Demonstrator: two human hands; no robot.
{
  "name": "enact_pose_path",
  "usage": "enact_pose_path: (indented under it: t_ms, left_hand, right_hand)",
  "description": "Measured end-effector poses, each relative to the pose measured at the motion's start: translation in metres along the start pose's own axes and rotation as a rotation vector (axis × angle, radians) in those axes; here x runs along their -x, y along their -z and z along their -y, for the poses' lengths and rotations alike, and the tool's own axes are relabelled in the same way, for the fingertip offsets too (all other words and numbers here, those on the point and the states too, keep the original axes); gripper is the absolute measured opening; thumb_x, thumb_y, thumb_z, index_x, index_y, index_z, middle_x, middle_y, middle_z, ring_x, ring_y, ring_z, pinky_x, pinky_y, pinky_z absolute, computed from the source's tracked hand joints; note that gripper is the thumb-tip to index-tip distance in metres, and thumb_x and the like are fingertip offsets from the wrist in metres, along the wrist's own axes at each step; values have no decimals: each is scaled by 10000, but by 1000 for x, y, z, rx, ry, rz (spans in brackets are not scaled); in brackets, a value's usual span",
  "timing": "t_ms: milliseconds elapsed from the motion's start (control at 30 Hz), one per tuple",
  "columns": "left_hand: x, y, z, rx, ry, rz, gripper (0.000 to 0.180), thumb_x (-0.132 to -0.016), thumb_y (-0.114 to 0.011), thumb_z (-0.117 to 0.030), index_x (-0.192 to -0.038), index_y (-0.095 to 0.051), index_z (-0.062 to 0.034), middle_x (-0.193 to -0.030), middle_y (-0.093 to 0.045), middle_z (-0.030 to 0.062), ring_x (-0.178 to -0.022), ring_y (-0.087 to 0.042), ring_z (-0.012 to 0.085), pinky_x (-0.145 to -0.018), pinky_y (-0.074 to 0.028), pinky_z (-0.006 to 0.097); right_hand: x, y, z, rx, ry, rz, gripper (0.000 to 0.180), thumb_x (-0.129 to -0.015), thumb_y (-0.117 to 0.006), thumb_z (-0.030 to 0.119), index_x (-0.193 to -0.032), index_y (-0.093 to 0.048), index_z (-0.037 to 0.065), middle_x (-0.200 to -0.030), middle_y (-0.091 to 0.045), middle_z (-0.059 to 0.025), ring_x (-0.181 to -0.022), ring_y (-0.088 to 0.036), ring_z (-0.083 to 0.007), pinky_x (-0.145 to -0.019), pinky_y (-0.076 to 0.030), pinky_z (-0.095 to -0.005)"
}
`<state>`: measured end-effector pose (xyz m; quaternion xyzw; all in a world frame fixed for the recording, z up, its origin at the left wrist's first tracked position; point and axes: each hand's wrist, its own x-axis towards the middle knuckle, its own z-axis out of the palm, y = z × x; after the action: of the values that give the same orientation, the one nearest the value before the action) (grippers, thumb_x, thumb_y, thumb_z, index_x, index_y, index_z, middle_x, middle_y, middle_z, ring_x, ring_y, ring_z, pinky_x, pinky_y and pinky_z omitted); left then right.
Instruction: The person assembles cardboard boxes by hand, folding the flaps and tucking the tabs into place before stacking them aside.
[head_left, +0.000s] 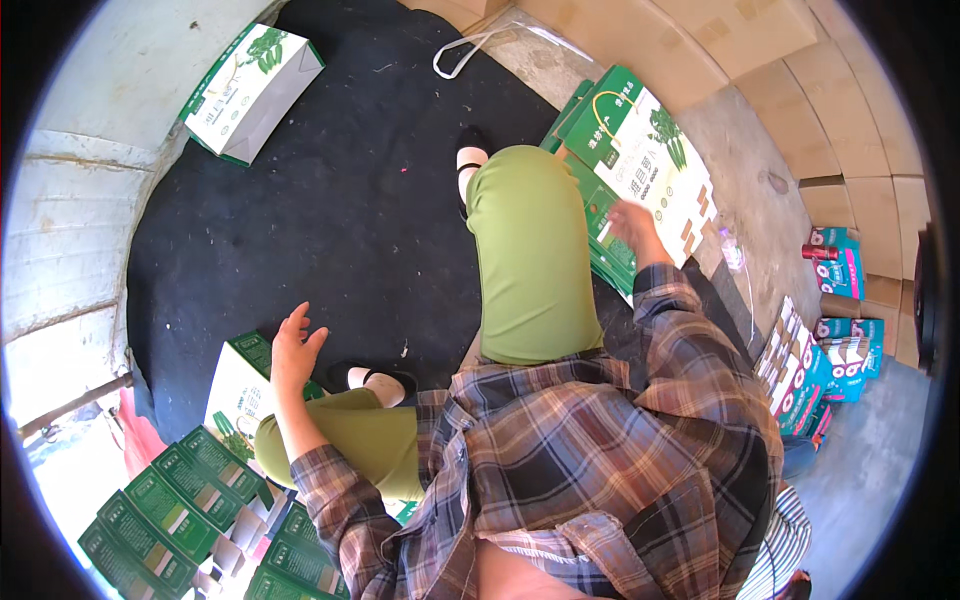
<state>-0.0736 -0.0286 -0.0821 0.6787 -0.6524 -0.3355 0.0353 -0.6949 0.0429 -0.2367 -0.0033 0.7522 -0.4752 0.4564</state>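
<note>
Plaid shirt [590, 440] spreads nearest — left hand [292, 360] empty, fingers [294, 324] loosely parted; right hand [634, 226], blurred, is over the stacked bags [672, 178] beside the right knee [525, 195] — whether it grips, I cannot tell.

The left hand [293, 352] is loosely spread — the right hand [634, 230], blurred, extends forward.

The right hand [632, 226] is blurred, and it cannot be told whether it touches the green-and-white bags [655, 150]. The left knee [285, 435] hides part of another bag [232, 385]. The lower edge cuts the green packages [295, 560].
</note>
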Motion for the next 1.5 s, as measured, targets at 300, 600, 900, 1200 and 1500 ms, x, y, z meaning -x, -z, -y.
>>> enact_pose_path:
  t_ms: [300,600,900,1200,1500]
  left_hand:
    - [-11,-11,6,-51,11,33,576,-776,-716,-168,-1315,-519,-113,-1109,-620,150,-934,-623,275,-816,-511,382]
    - [-10,-16,17,-61,29,52,577,-769,-724,-162,-1309,-527,-115,-1087,-624,142,-886,-618,257,-795,-511,376]
    - [-5,-11,14,-44,-37,-12,571,-767,-726,-161,-1301,-529,-106,-1087,-623,150,-900,-624,278,-798,-511,386]
    - [-6,-3,-11,-76,-111,-60,566,-762,-729,-147,-1289,-530,-93,-1062,-617,154,-949,-621,296,-816,-507,387]
    - [-6,9,-12,-49,-93,-108,560,-766,-724,-141,-1289,-531,-87,-1080,-615,153,-958,-620,295,-823,-507,392]
  right_hand:
    - [-15,45,-142,-1005,-341,-271,346,-924,-508,205,-1231,-415,74,-1128,-454,-196,-1017,-511,-326,-816,-478,-497]
    - [-15,17,-123,-1073,-408,-400,393,-890,-612,407,-1060,-513,66,-1061,-527,-93,-977,-518,-259,-792,-474,-422]
    - [17,35,-45,-1179,-49,-193,301,-869,-643,356,-913,-594,63,-752,-566,-37,-647,-541,-180,-609,-488,-320]
    - [43,31,99,-1040,217,-130,232,-912,-550,202,-1029,-528,3,-914,-570,-112,-793,-577,-201,-618,-516,-308]
    - [173,-78,142,-942,363,177,224,-885,-604,134,-1053,-535,2,-909,-624,-119,-762,-609,-229,-643,-522,-353]
